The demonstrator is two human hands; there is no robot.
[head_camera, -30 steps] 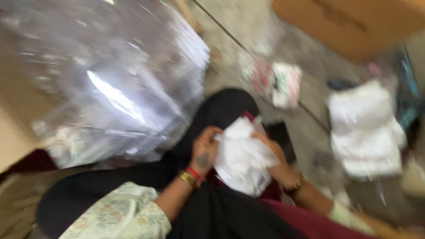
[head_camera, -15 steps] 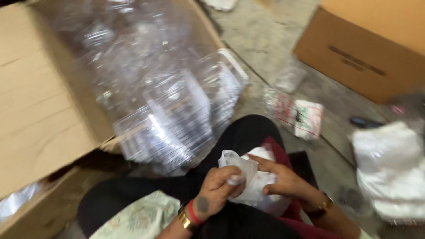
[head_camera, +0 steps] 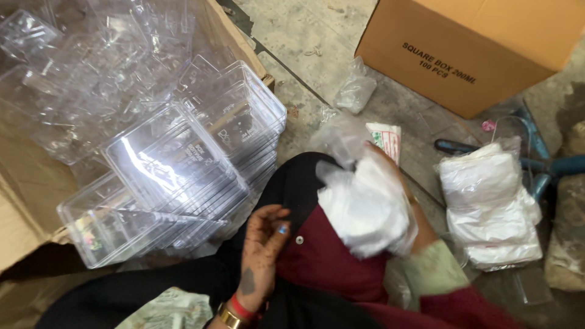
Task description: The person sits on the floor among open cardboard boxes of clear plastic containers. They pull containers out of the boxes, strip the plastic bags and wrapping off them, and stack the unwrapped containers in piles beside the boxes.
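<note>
Sitting on a rough concrete floor (head_camera: 317,42), a person holds a soft, crinkled bundle of thin white plastic bags (head_camera: 365,207) over the lap. The right hand (head_camera: 390,164) wraps around the bundle's far side, its grip closed on the filmy plastic (most of that hand is hidden behind it). The left hand (head_camera: 262,244), patterned with dark henna and wearing red and gold bangles, hovers just beside the bundle with fingers loosely curled and empty. To the left, a brown cardboard carton (head_camera: 24,201) spills stacks of clear, rigid, square-cornered plastic containers (head_camera: 177,170), glossy and nested. To the right lies a flat folded pile of white bags (head_camera: 487,207). Beyond it stands a closed cardboard box (head_camera: 487,49), smooth-sided.
</note>
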